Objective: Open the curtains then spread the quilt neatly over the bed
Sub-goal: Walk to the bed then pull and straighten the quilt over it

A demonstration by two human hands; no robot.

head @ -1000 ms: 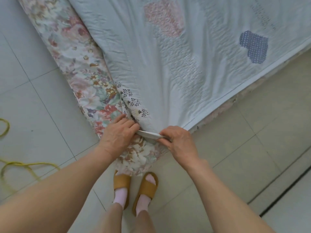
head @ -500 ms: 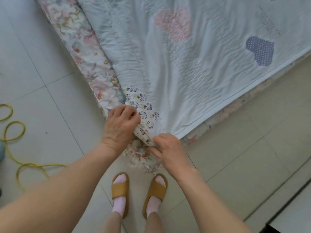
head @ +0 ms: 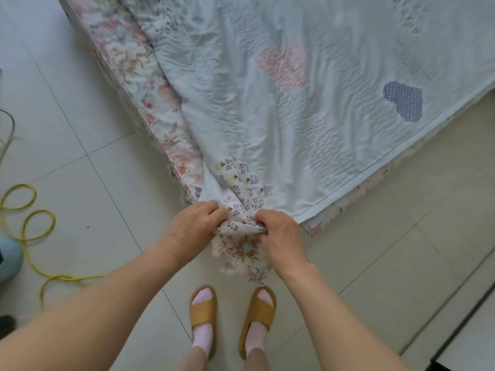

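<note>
Stands at the corner of the bed [head: 139, 84], looking straight down. Grips the near corner of the pale blue quilt [head: 294, 145] with both hands. Curls the left hand [head: 191, 230] round the bunched cloth from the left, knuckles up. Clenches the right hand [head: 282, 236] on the same bunch just beside it. Holds between the two a turned-over fold of sprigged print [head: 242, 183], gathered into a tight wad.

Lies spread over the bed beyond the hands, that quilt, wrinkled, with creases fanning out from the gripped corner. Carries a pink heart patch [head: 282, 68] and a dotted blue heart patch [head: 403, 101]. Runs its stitched right edge along the bed's side, and leaves the floral sheet [head: 242, 257] showing along the left side and hanging below the hands.

Wears mustard slippers [head: 203, 314] over pink socks [head: 201, 341], feet apart on pale floor tiles [head: 388, 236]. To the left on those tiles, a looped yellow cord [head: 26, 210] and a pale blue rounded object [head: 8, 258], cut off by the frame.
</note>
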